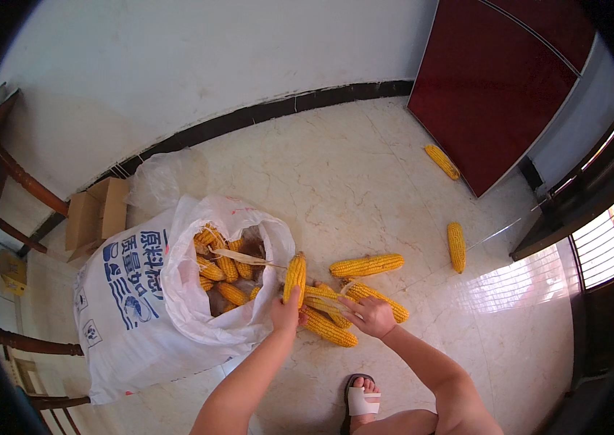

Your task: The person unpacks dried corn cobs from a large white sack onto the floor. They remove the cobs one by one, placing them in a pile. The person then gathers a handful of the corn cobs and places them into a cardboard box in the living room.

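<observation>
My left hand (286, 313) is closed around a yellow corn cob (295, 274), held tilted upright beside the mouth of a large white woven sack (133, 319). Inside the sack lie several more cobs (228, 268) and a strip of dry husk (238, 256). My right hand (372, 317) bends its fingers onto the end of a paler cob (325, 301) on the floor; its fingertips are partly hidden. Close around the hands rest a cob (330, 330) below, a cob (366, 265) above and another (386, 301) just behind my right hand.
Farther right, two single cobs lie on the tiled floor, one (456, 246) in the open and one (442, 162) by a dark red cabinet (499, 87). Left stand wooden chair parts (35, 341), a cardboard box (100, 210) and clear plastic (162, 177). My sandalled foot (362, 399) is below.
</observation>
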Demonstrator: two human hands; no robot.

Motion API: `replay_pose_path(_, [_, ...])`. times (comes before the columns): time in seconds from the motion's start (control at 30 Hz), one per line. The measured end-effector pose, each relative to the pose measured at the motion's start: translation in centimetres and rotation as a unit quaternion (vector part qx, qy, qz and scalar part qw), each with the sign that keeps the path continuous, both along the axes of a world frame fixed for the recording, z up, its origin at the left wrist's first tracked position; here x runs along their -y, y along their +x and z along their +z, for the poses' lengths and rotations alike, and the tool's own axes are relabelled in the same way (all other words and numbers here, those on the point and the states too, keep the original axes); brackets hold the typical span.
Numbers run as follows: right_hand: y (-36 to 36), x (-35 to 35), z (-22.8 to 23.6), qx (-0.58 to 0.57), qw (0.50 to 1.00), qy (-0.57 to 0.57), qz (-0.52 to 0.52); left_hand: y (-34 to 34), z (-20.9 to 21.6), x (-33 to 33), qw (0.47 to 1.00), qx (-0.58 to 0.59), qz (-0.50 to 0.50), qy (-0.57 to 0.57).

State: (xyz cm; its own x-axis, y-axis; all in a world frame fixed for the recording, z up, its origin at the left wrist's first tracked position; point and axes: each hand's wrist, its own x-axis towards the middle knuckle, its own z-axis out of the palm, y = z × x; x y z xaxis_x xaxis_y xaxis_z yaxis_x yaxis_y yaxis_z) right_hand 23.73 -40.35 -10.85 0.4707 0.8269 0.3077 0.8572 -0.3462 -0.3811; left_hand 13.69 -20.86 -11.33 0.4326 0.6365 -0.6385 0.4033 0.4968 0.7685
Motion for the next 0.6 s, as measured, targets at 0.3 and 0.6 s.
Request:
replay_pose_path(0.3, [-1.8, -1.1, 0.6, -0.082, 0.993, 0.047, -0.073, -1.8, -1.4, 0.5, 0.973, -0.059, -0.174, -0.138])
replay_pose_path(0.6, [-5.2, -1.8, 2.8, -0.775, 0.591, 0.171, -0.145, -1.5, -2.8, 5.1, 0.938, 0.142, 0.021, -0.315])
